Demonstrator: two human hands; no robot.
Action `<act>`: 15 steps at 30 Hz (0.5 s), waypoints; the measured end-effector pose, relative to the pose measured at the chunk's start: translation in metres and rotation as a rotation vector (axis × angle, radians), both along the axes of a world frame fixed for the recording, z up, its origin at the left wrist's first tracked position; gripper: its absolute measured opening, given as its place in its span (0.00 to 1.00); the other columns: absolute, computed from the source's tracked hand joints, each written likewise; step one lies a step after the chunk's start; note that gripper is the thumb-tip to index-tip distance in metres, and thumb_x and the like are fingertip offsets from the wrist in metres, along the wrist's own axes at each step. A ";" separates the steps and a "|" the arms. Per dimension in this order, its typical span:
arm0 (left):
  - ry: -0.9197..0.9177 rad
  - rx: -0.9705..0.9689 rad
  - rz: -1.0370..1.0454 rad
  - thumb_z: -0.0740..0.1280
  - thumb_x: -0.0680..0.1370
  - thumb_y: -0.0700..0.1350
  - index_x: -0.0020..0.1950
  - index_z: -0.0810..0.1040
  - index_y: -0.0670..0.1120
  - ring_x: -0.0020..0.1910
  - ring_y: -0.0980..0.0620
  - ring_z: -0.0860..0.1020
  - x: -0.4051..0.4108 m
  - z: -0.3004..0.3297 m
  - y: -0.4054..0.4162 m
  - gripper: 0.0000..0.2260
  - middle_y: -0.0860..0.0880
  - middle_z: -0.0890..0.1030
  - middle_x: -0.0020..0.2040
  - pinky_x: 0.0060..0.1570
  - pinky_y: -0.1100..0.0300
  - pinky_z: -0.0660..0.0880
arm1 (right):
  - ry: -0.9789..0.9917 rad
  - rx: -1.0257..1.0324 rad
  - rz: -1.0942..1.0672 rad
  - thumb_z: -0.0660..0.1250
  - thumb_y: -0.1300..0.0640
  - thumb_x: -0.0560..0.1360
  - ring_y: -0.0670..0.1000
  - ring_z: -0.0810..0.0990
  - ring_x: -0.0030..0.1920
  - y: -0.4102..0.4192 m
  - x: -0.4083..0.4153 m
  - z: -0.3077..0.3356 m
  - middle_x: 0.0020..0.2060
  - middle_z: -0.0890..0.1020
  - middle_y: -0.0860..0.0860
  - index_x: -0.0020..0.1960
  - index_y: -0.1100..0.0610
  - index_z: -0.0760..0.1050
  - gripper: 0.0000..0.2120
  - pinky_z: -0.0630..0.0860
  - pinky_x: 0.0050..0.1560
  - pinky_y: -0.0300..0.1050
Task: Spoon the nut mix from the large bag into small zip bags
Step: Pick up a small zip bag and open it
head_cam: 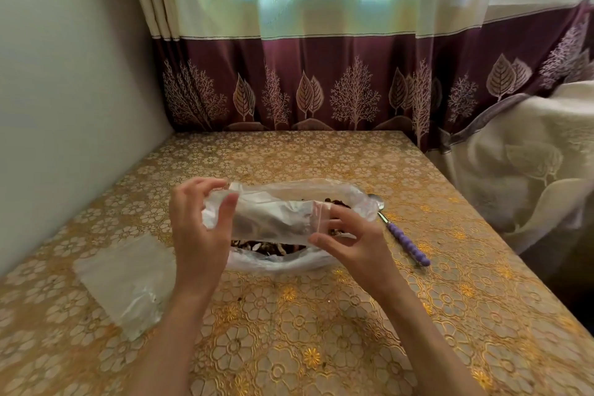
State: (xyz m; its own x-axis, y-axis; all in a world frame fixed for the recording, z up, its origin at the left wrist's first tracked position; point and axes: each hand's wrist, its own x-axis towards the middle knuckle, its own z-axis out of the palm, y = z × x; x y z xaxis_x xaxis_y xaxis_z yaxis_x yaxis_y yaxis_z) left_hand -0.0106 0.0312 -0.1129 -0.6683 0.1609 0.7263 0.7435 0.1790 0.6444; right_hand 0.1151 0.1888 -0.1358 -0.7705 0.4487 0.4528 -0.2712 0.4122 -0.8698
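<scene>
So this looks like pretty early days on the bagging job. Both hands are up over the worktop [321,315], holding one small zip bag [273,219] sideways between them. The left hand [196,225] pinches the bottom end with fingers and thumb, and the right hand [350,241] pinches the end with the red zip strip, looks like it's working the mouth open. As far as I can tell that little bag is empty, though it's clear plastic in front of the nuts so it's hard to be sure.

The large bag [289,262] sits right behind and under the hands, mouth wide open, with the dark nut mix [270,247] visible inside and seemingly plenty of it. The spoon [401,235] with the purple beaded handle is lying on the worktop just beside the large bag on the right, nobody touching it, bowl tucked up near the bag's edge.

Off to the left there's a flat stack of spare zip bags [125,280], apparently unfilled. I don't see a single filled small bag anywhere in view, so my guess is basically all the spooning is yet to come: open this one, grab the spoon, scoop, zip, repeat.
</scene>
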 end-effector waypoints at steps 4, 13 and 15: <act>0.341 -0.342 -0.085 0.65 0.68 0.63 0.65 0.70 0.42 0.64 0.49 0.67 0.004 0.001 0.000 0.33 0.46 0.71 0.63 0.65 0.53 0.63 | -0.056 0.083 0.032 0.74 0.58 0.68 0.45 0.81 0.51 0.001 0.001 0.000 0.55 0.79 0.46 0.59 0.49 0.75 0.21 0.80 0.50 0.41; 0.392 -0.695 -0.242 0.59 0.65 0.71 0.70 0.65 0.52 0.58 0.59 0.67 0.013 -0.015 0.011 0.38 0.53 0.75 0.61 0.65 0.47 0.61 | -0.089 0.151 0.137 0.74 0.60 0.69 0.45 0.79 0.48 -0.001 0.005 0.006 0.54 0.77 0.45 0.58 0.48 0.75 0.20 0.79 0.49 0.38; 0.376 -0.686 -0.247 0.59 0.66 0.71 0.69 0.67 0.51 0.57 0.58 0.70 0.014 -0.014 0.012 0.37 0.53 0.76 0.59 0.63 0.52 0.62 | -0.105 0.141 0.156 0.74 0.61 0.69 0.45 0.79 0.47 -0.001 0.006 0.007 0.52 0.78 0.46 0.57 0.49 0.76 0.19 0.79 0.48 0.40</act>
State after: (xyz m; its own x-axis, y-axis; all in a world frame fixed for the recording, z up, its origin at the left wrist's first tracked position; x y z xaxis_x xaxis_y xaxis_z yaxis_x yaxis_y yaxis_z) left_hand 0.0030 0.0430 -0.1272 -0.2870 0.7615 0.5812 0.9575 0.2455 0.1512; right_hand 0.1211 0.1876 -0.1289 -0.8718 0.2586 0.4162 -0.2520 0.4917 -0.8335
